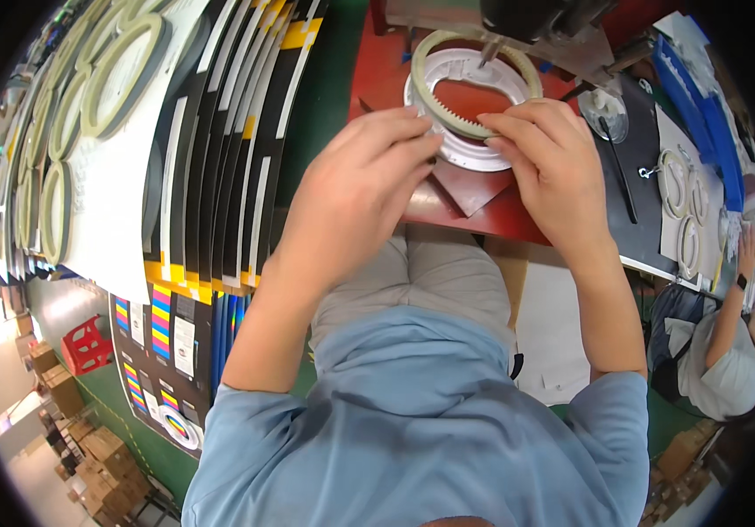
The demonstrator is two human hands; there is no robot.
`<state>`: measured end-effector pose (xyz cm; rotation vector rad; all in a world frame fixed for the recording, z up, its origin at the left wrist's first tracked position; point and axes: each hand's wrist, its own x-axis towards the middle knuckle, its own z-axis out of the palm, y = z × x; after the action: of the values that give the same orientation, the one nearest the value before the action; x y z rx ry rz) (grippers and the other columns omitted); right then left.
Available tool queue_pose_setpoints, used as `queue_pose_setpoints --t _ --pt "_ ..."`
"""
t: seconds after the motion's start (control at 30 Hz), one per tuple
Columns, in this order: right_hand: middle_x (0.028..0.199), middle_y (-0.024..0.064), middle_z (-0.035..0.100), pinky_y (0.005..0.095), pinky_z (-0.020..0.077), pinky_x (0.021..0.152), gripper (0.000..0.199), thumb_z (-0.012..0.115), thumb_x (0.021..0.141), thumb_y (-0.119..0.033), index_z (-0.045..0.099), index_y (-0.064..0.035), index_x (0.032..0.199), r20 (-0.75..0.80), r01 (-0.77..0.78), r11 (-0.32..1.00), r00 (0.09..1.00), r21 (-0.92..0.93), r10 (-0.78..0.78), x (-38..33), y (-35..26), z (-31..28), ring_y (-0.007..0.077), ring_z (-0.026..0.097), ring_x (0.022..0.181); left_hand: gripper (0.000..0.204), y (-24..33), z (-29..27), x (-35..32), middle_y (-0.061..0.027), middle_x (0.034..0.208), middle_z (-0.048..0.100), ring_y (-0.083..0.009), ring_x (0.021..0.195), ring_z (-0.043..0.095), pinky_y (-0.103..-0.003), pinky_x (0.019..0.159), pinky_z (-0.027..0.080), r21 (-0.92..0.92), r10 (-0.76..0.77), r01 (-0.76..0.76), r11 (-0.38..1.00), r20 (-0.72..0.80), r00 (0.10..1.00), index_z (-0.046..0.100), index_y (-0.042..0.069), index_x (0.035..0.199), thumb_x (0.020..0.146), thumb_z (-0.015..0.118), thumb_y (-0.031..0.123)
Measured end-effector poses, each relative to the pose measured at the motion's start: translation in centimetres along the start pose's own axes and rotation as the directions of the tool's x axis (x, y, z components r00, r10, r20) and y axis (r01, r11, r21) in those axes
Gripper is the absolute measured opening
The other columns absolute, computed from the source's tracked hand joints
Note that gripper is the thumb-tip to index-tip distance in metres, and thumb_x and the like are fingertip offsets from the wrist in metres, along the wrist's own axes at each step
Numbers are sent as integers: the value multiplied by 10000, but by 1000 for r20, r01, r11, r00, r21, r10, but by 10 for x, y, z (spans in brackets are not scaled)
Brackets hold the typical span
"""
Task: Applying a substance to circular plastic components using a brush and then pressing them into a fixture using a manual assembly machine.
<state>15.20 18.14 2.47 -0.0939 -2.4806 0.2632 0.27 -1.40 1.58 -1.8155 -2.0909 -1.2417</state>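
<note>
the right hand (pixel 553 167) pinches the near edge of a beige ring (pixel 532 77), tilted over a white ring (pixel 472 160) on the red table (pixel 518 218). the left hand (pixel 353 180) curls at their left; whether it grips, i cannot tell.

Ring (pixel 528 76): uniform pale yellow-green; the round part (pixel 474 160) beneath it is plain white. Worktop (pixel 376 79): red. Beyond its left edge, panels (pixel 224 167) are black, banded with white and yellow strips; the leftmost sheet (pixel 110 198) is white, bearing pale yellow-green rings (pixel 89 107) with dark grey sides. Nearer, a black board (pixel 145 358) shows blue, pink and yellow stripes. Beyond the worktop's right edge, trays (pixel 693 97) are bright blue. Shirt (pixel 430 404): light blue; trousers (pixel 364 294): light grey. Floor (pixel 53 303): green.
</note>
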Motion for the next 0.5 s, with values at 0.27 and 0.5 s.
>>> queue_pose_setpoints --t 0.27,0.5 --pt "958 16 702 374 477 776 235 799 816 -58 773 -79 1048 -25 32 998 999 -61 -34 -2 -14 1 234 660 931 297 -11 15 -11 -162 1259 710 -348 1137 689 -412 972 562 17 43 -43 999 -38 998 759 1 1173 878 739 -21" --pt "965 47 704 369 463 756 240 793 845 -45 792 -67 1084 -12 -31 998 999 -52 30 -4 -33 3 247 650 905 330 2 18 -20 -174 1295 670 -379 1202 644 -452 1010 535 -78 -127 120 990 -92 988 740 29 1215 891 705 -26"
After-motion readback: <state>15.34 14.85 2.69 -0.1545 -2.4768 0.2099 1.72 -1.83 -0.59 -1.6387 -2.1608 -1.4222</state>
